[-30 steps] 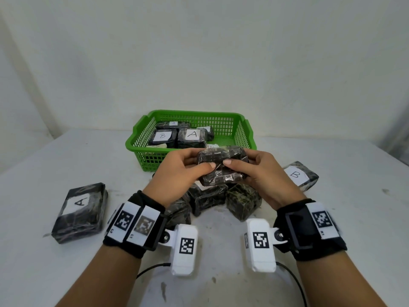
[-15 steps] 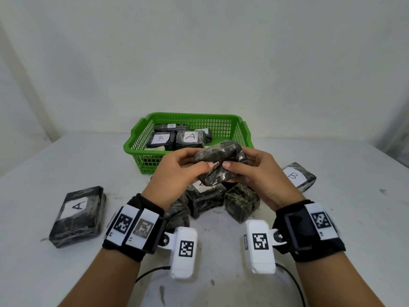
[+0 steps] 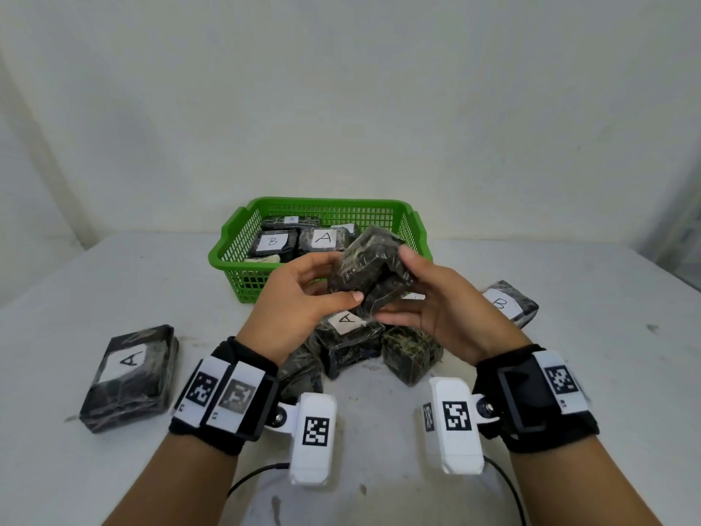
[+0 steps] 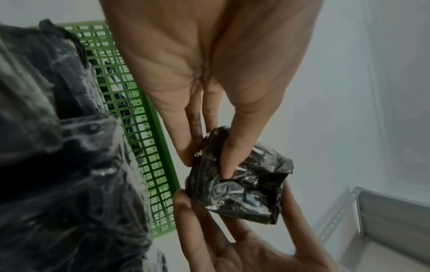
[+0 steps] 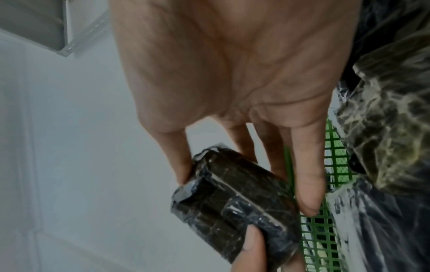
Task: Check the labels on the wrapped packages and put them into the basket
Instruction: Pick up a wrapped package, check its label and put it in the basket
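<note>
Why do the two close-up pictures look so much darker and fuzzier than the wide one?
Head view: bright, even light, and the basket is sharp. Left wrist view: dim, with the nearby packages a blur. Right wrist view: also dim, with glare on the held package.

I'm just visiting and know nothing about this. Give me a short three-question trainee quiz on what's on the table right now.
1. True or false: the held package shows a label toward the head camera.
2. Which hands grip it: a) left hand only, b) right hand only, c) both?
3. What letter is on the lone package at the table's far left?

Key: 1 false; 2 c; 3 A. The green basket already holds labelled packages.
</note>
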